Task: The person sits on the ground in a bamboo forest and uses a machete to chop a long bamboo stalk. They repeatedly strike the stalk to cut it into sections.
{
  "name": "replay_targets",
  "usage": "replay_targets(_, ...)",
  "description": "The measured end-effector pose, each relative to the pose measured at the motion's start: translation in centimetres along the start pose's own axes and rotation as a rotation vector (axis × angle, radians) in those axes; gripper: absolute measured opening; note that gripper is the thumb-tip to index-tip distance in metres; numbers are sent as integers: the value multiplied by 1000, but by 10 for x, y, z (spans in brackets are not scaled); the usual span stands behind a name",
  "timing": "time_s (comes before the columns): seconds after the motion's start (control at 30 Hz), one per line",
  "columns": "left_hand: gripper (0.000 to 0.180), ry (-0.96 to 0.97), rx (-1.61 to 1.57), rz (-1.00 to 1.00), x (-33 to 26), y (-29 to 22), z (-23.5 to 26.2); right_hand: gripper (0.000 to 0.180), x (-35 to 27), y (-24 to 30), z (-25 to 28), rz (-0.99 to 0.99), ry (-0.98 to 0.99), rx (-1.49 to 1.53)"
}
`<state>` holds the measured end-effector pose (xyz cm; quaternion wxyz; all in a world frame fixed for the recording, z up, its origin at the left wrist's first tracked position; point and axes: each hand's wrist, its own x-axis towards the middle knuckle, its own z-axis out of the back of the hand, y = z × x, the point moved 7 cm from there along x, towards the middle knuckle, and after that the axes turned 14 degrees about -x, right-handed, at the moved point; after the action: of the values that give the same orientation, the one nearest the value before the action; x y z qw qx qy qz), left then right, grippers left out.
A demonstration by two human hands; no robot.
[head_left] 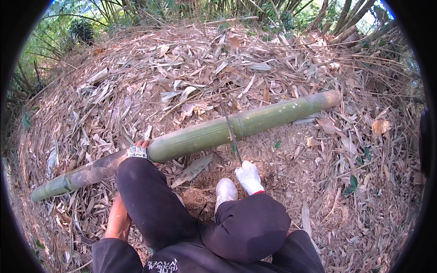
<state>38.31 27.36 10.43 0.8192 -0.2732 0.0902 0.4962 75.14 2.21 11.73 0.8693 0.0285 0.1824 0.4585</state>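
A thick green bamboo pole (195,141) lies slantwise in front of me, its right end farther away than its left. My left hand (138,150), in a white printed covering that leaves the fingertips bare, grips the pole left of its middle; my knee hides part of that hand. White-gloved with a red cuff, my right hand (249,176) is closed around the near end of a thin, dark hand saw (231,129). The saw's blade crosses the top of the pole close to a joint ring and points away from me. Its handle is hidden inside the glove.
Dry bamboo leaves (191,91) and twigs cover the sloping ground. My bent knees and a pale shoe (226,191) are just on the near side of the pole. A patch of sawdust (193,200) lies by the shoe. Bamboo stems (350,18) stand at the back.
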Motion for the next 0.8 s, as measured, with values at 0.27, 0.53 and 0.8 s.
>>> replay_targets(0.27,114,-57,-56,-10,-27,-5,22,15,6,80,147,189,-428,902)
replay_targets(0.53,115,-44,-25,-27,-6,4,3,31,7,16,20,-83,166,6)
replay_targets(0.8,110,-65,-54,-29,-11,-14,15,19,0,61,110,119,-396,543)
